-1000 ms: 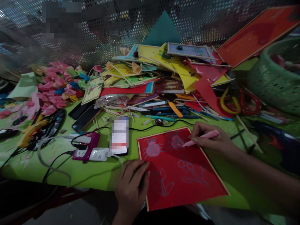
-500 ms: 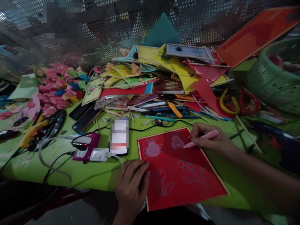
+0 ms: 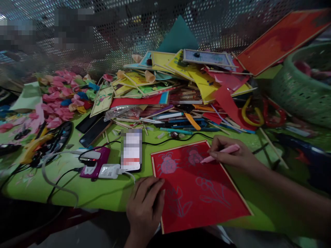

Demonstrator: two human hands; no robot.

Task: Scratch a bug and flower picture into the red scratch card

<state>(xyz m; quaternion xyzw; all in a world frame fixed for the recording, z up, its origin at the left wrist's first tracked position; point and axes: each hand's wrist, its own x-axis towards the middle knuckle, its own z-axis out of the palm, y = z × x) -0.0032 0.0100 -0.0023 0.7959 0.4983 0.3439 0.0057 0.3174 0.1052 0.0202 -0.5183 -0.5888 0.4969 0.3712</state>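
A red card (image 3: pixel 191 210) edged with thin wooden strips lies at the table's front edge. It carries grey line drawings of two bugs and two flowers. The left bug (image 3: pixel 168 164) is coloured pink; the right bug (image 3: pixel 194 156) is partly pink. My right hand (image 3: pixel 229 151) grips a pink marker (image 3: pixel 227 149), its tip touching the card by the right bug. Along the card's left edge rests my left hand (image 3: pixel 146 203), fingers loosely bent and somewhat apart, fingertips on the card; its underside is hidden.
A phone (image 3: pixel 131 150) and a purple power adapter (image 3: pixel 95 163) with cables lie left of the card. Behind are heaped framed cards (image 3: pixel 178 65), pens, sticks and pink paper petals (image 3: pixel 58 100). Scissors (image 3: pixel 252 113) and a green basket (image 3: pixel 302 86) stand right.
The marker tip and my right hand have shifted very slightly left over the right bug. My left hand and the card stay in place.
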